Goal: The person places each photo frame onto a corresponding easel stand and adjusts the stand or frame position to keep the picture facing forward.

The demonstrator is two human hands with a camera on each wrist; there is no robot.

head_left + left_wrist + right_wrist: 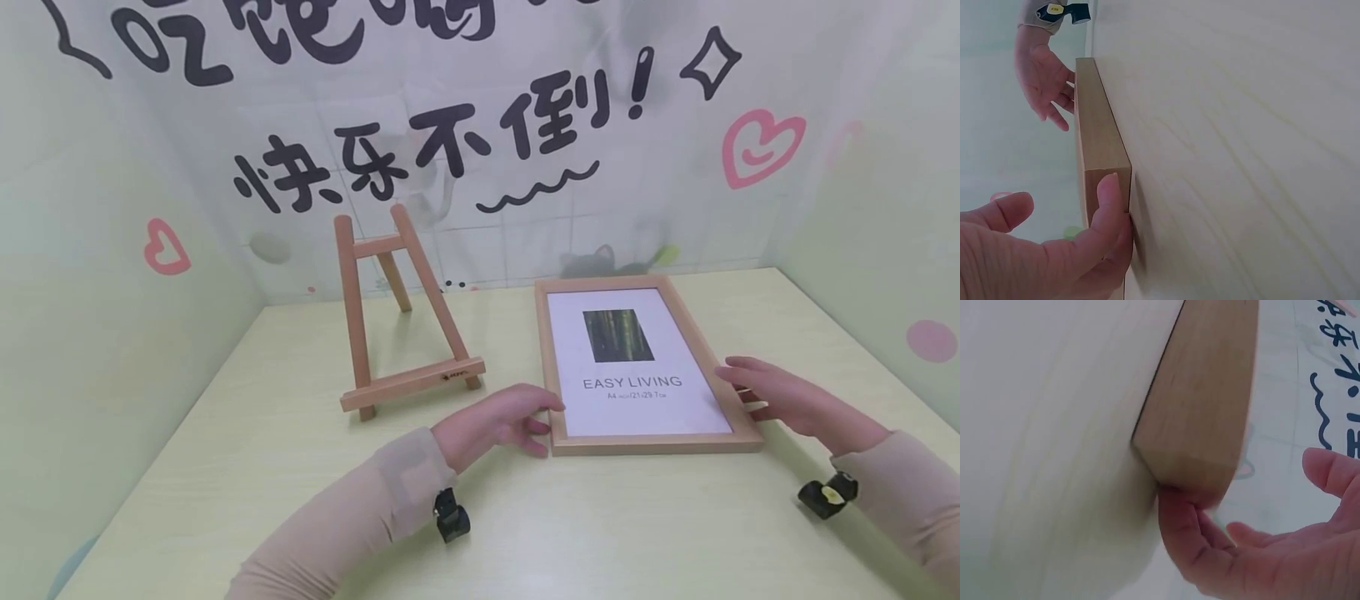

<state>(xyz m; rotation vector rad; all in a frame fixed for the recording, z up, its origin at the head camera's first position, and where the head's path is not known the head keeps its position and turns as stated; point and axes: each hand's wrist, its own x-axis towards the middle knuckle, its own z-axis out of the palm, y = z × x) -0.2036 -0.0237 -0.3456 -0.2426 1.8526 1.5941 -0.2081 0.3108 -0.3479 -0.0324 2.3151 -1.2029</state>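
A light wooden picture frame point(651, 447) lies flat on the table, face up, with an "EASY LIVING" insert and a small forest picture point(618, 335). At its left side, near the front corner, is my left hand point(510, 415); in the left wrist view the fingers point(1107, 215) touch the frame's side while the thumb stays apart. My right hand point(787, 393) is at the opposite side. Its fingers point(1179, 534) touch the frame's outer edge by a corner in the right wrist view, thumb raised away from the wood.
Left of the frame stands a small wooden easel point(412, 385) with a front ledge and a rear leg. The pale wooden table point(247, 467) has walls on three sides. Black lettering and a pink heart point(761, 150) mark the back wall's sheet.
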